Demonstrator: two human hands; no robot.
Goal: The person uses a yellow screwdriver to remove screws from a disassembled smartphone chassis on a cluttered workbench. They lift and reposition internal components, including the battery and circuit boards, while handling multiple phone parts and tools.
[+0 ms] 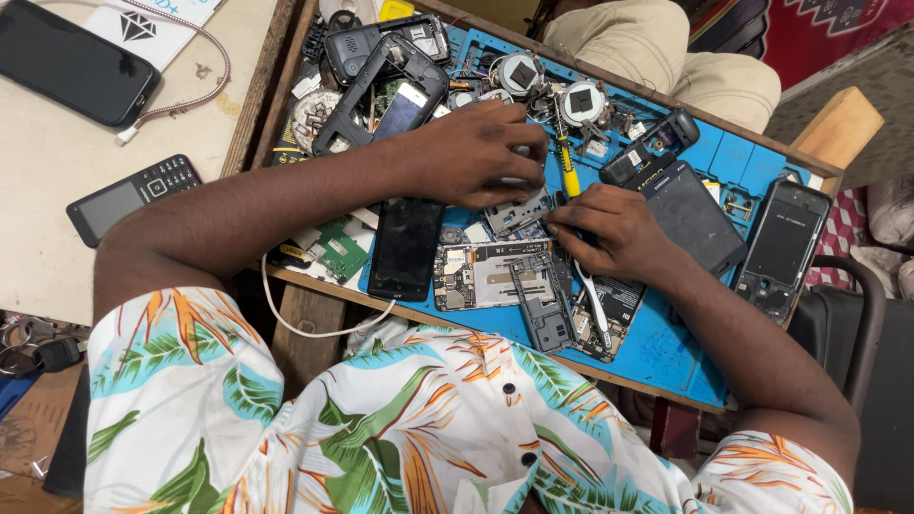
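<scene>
My left hand [481, 152] rests palm down on small parts at the middle of the blue work mat [666, 343], fingers curled over something I cannot make out. My right hand [614, 228] is closed on a thin tool with a pale handle [595, 305], its tip hidden under my fingers beside a small metal board [519, 211]. An opened phone chassis with its circuit board [486, 274] lies just in front of both hands. A yellow-handled screwdriver [567, 171] lies between my hands.
A black phone [407, 247] lies face up left of the chassis, a green circuit board [338, 249] beside it. Dark phone frames [386, 67] and round parts [581, 100] crowd the mat's far side. Another phone back [785, 249] sits at right. A keypad phone [133, 195] and smartphone [71, 62] lie on the left table.
</scene>
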